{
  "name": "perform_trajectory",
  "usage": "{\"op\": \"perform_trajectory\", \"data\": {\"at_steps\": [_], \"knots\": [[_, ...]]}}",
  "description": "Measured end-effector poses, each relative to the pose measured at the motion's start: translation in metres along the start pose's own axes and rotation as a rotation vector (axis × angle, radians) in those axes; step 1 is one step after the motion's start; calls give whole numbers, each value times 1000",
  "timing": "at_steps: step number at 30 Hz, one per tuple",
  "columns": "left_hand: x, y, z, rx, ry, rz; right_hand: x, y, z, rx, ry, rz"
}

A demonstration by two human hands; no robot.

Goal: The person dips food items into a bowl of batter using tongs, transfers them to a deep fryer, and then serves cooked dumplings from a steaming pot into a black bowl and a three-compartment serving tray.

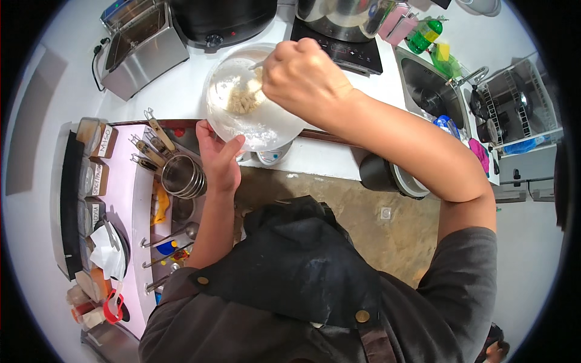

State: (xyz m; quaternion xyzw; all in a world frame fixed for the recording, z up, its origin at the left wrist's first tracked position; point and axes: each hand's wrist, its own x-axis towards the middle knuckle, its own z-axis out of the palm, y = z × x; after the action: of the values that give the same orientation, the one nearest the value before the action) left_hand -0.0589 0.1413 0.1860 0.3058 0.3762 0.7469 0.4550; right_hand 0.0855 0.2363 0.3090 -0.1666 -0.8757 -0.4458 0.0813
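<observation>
A translucent plastic bowl [277, 129] is tilted above the white counter. Its rim is gripped at the lower left by my left hand [222, 156], with the thumb on the near side. Crumbly pale dough [243, 100] and loose white flour lie inside the bowl. Over the bowl's upper right, my right hand [304, 70] is closed in a fist around a utensil [258, 66], of which only a short pale end shows; its kind is hidden by the fist. Part of a kitchen scale [273, 155] shows beneath the bowl's near edge.
Behind the bowl stand a black cooker [222, 20] and a steel pot [340, 18] on an induction hob [363, 56]. A steel fryer [145, 59] is at the left, above noodle strainers [181, 174]. To the right are a sink [422, 75] and a dish rack [517, 104]; a bin [381, 174] stands below.
</observation>
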Motion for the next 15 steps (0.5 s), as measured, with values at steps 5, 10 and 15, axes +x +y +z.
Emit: {"op": "perform_trajectory", "data": {"at_steps": [5, 10, 15], "knots": [[1, -5, 3, 26, -19, -12, 16, -18, 18, -15, -94, -134], [-1, -7, 1, 54, -33, -22, 20, -22, 40, 239, -122, -93], [1, -9, -8, 17, -24, 10, 17, -9, 23, 194, -69, -15]]}}
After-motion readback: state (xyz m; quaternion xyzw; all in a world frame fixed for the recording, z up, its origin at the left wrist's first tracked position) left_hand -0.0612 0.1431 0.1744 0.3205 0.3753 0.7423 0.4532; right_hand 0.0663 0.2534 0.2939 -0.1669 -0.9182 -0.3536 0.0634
